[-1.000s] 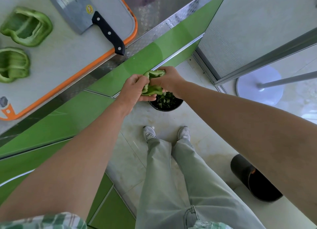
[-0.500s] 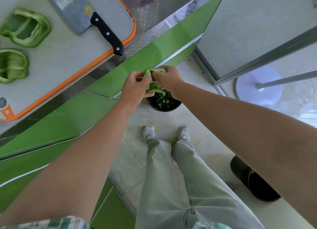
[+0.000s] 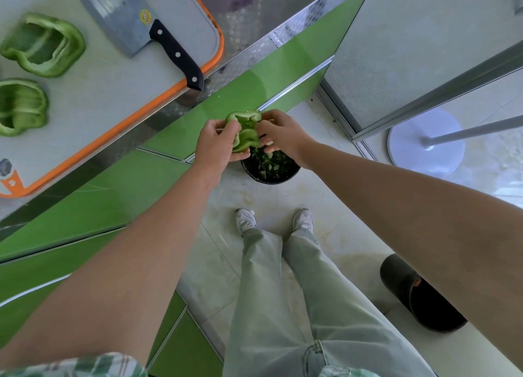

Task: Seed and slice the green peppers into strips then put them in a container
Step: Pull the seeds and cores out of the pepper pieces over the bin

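Two hollow-looking pepper halves point(image 3: 42, 44) are laid on the cutting board point(image 3: 113, 99) at the desk's far left, with the cleaver point(image 3: 133, 17) beside them. A third pepper half point(image 3: 246, 130) is held off the desk, above the black bin point(image 3: 268, 180) on the floor. It is gripped by the left hand point(image 3: 218, 147) and pinched by the right hand point(image 3: 283, 134). Should either grip be loosened during seeding, the half may be lost into the scraps. Seeds may be scattered on the floor if it is carried off-centre.
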Demonstrator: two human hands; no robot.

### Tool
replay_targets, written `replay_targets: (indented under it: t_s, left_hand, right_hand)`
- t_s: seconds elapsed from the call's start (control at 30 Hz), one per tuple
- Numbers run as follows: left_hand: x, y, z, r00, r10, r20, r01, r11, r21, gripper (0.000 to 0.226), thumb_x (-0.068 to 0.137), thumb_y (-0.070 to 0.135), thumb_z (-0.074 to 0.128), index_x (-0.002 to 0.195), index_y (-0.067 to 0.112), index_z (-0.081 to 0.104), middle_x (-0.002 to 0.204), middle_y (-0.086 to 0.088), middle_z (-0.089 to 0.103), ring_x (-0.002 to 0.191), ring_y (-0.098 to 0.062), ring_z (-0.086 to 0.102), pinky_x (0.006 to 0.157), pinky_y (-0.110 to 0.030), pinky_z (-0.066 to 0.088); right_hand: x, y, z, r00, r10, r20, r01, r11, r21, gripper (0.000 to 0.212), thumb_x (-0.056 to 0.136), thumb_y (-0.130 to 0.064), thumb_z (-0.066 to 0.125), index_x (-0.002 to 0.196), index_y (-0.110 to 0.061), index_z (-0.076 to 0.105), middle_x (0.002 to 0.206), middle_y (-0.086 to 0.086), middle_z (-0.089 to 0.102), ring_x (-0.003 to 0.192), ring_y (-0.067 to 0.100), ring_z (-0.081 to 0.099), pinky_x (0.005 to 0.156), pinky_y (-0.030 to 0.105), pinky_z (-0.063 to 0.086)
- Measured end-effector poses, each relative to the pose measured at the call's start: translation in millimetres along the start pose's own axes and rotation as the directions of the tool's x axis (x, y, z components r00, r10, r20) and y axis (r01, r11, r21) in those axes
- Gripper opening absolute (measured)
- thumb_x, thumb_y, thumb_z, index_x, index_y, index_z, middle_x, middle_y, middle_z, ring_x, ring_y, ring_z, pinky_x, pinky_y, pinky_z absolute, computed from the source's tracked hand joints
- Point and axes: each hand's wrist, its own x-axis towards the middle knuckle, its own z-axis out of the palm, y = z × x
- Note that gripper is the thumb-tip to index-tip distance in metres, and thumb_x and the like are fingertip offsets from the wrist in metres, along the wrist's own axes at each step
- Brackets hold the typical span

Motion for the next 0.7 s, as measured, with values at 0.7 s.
replay_targets:
  t_s: [0.7]
  left_hand:
    - [-6, 2, -4, 1.000, -0.019, -0.002, 0.019, 1.000, 0.005, 0.027, 0.088, 0.012, 0.062, 0.110, 0.007, 0.046, 0.095, -0.008, 0.058, 0.079, -0.026, 0.068, 0.067, -0.036, 0.062]
  right_hand:
    - [9, 1, 7, 0.997, 0.062, -0.037, -0.066, 0.990, -0.122, 0.046, 0.084, 0.016, 0.043, 0.122, -0.005, 0.055, 0.090, 0.008, 0.066, 0.084, 0.020, 0.065, 0.073, 0.025, 0.056]
